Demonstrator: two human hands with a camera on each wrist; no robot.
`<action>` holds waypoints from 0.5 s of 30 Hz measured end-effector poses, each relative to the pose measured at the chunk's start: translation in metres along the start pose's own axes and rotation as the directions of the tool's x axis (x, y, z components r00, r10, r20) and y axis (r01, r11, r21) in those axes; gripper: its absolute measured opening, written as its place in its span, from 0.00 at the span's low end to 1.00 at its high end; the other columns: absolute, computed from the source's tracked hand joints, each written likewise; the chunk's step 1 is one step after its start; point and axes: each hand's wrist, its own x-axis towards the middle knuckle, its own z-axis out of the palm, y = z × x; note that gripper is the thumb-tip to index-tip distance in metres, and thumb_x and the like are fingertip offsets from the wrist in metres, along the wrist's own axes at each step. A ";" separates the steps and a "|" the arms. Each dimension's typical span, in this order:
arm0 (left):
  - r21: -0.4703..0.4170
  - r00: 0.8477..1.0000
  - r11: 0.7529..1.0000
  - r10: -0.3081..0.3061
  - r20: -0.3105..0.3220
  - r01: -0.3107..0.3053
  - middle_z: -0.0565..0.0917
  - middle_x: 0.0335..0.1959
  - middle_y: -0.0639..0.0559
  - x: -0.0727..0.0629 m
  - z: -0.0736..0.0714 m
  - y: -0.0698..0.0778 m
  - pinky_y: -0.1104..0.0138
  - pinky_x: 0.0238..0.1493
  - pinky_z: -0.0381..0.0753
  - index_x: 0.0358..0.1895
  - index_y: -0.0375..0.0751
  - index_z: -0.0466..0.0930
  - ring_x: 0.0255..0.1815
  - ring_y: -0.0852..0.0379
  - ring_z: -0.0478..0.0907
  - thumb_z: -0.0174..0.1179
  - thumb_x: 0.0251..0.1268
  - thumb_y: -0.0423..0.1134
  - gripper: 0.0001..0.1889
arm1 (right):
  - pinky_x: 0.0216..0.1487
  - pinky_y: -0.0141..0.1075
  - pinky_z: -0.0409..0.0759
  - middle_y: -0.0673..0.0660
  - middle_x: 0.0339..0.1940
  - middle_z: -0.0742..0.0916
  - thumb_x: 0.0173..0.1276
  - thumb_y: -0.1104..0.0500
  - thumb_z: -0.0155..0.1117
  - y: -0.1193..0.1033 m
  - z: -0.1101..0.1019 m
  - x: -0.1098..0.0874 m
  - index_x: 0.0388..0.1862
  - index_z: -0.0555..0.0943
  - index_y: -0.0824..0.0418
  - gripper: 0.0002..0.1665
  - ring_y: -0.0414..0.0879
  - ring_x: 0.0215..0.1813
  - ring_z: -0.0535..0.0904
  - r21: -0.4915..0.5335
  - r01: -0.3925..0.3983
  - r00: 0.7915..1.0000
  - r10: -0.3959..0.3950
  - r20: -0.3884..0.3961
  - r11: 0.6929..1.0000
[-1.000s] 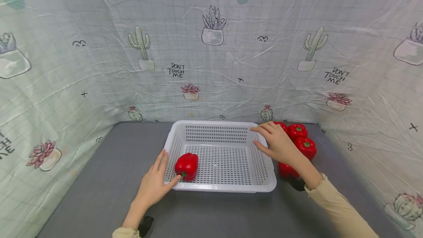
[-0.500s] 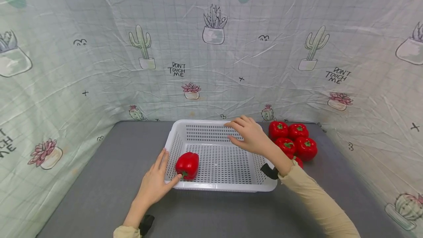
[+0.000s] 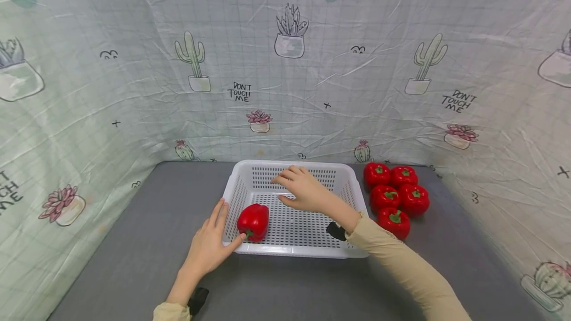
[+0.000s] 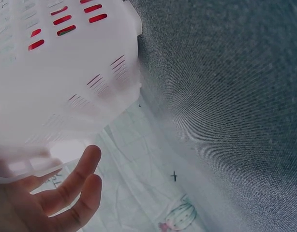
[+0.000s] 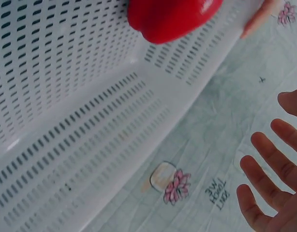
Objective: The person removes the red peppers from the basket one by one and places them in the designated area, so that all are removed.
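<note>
In the head view, a white perforated plastic basket (image 3: 294, 250) stands on the grey table with one red bell pepper (image 3: 253, 222) at its left front. My left hand (image 3: 209, 244) rests against the basket's left front corner, fingers along the left rim and thumb over the front rim beside the pepper. The left wrist view shows two fingers (image 4: 73, 186) just outside the basket wall (image 4: 66, 96). Over the middle of the basket hovers my right hand (image 3: 303, 189), fingers spread and nothing in them. In the right wrist view, its fingers (image 5: 269, 171) appear apart from the pepper (image 5: 172, 19).
Several more red bell peppers (image 3: 414, 200) stand grouped to the right of the basket, behind the right forearm. A cactus-print cloth (image 3: 285, 78) hangs around the back and sides of the grey table (image 3: 178, 197).
My right hand has moved left, from the basket's right rim to above its middle, uncovering the peppers on the right. The left hand and the pepper inside stay put.
</note>
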 end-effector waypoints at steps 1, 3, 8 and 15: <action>0.002 1.000 1.000 0.000 0.000 0.000 0.56 0.68 0.41 0.000 0.000 0.000 0.44 0.44 0.74 0.67 0.36 0.53 0.53 0.36 0.71 0.57 0.49 0.59 0.45 | 0.50 0.40 0.72 0.48 0.46 0.80 0.58 0.51 0.61 -0.002 0.002 0.002 0.51 0.75 0.51 0.21 0.44 0.50 0.72 0.001 0.002 1.000 -0.002 0.015 1.000; 0.007 1.000 1.000 0.000 -0.001 0.000 0.56 0.68 0.42 0.001 0.000 -0.001 0.44 0.43 0.74 0.67 0.37 0.53 0.53 0.37 0.72 0.57 0.49 0.60 0.45 | 0.52 0.40 0.72 0.48 0.47 0.80 0.58 0.51 0.61 -0.005 0.007 0.005 0.52 0.74 0.50 0.22 0.43 0.51 0.72 -0.013 0.013 0.999 -0.012 0.045 1.000; 0.011 1.000 1.000 0.001 -0.010 -0.001 0.56 0.68 0.41 0.002 0.000 -0.001 0.45 0.42 0.75 0.67 0.37 0.53 0.51 0.37 0.72 0.57 0.49 0.60 0.45 | 0.54 0.41 0.71 0.48 0.49 0.79 0.57 0.51 0.62 -0.012 0.019 0.012 0.54 0.72 0.49 0.24 0.43 0.54 0.71 -0.026 0.042 0.994 -0.040 0.101 0.999; 0.014 1.000 1.000 0.003 -0.004 -0.003 0.56 0.68 0.41 0.001 0.002 -0.001 0.45 0.43 0.74 0.67 0.36 0.54 0.52 0.37 0.72 0.58 0.48 0.59 0.46 | 0.54 0.41 0.72 0.48 0.53 0.76 0.54 0.47 0.64 -0.024 0.036 0.018 0.57 0.70 0.48 0.30 0.43 0.56 0.69 -0.057 0.087 0.976 -0.074 0.205 0.995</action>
